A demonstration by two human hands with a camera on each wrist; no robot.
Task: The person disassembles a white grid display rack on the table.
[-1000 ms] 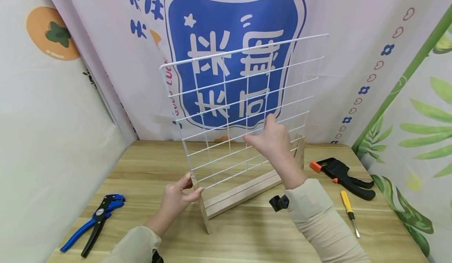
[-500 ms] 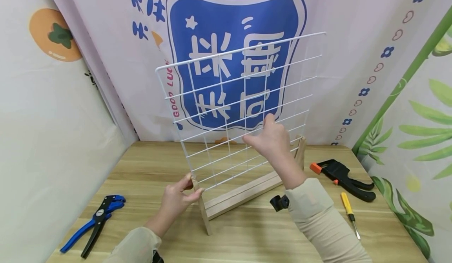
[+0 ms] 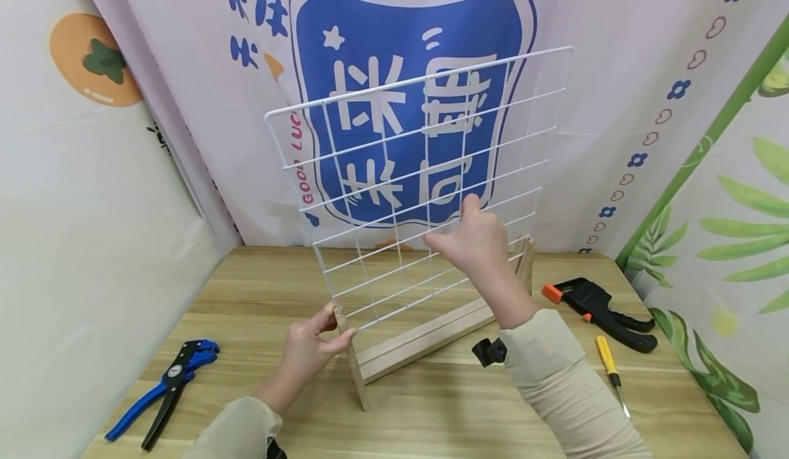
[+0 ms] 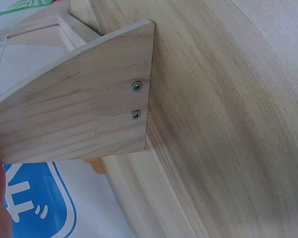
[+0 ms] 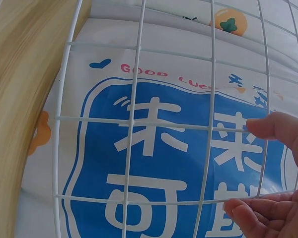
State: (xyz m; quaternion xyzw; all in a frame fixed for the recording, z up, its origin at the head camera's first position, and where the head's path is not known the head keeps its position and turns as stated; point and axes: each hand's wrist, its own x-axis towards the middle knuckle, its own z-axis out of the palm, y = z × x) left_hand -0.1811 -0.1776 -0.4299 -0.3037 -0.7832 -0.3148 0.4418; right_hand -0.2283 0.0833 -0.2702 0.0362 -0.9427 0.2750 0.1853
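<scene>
A white wire grid panel [image 3: 427,77] stands tilted above a pale wooden stand, whose long base board [image 3: 425,341] lies low between two side pieces. My left hand [image 3: 305,349] pinches the upper end of the near side piece [image 4: 99,104], thumb and fingers on opposite faces; the grid's lower left corner meets it there. Two screw heads [image 4: 136,86] show on this piece's outer face. With thumb and fingers, my right hand [image 3: 477,243] grips the grid's wires toward its right half. The grid's lower right corner is at the far side piece [image 3: 526,267], partly behind my right forearm.
Blue-and-black wire strippers [image 3: 166,383] lie at the table's left. On the right are a black clamp with orange pads [image 3: 600,308] and a yellow-handled screwdriver [image 3: 607,357]. A printed cloth [image 3: 610,27] hangs close behind the table [image 3: 259,274].
The grid's upper left corner has shifted left, and its upper right end has risen a little. Both hands stay almost where they were, still holding the stand and the grid.
</scene>
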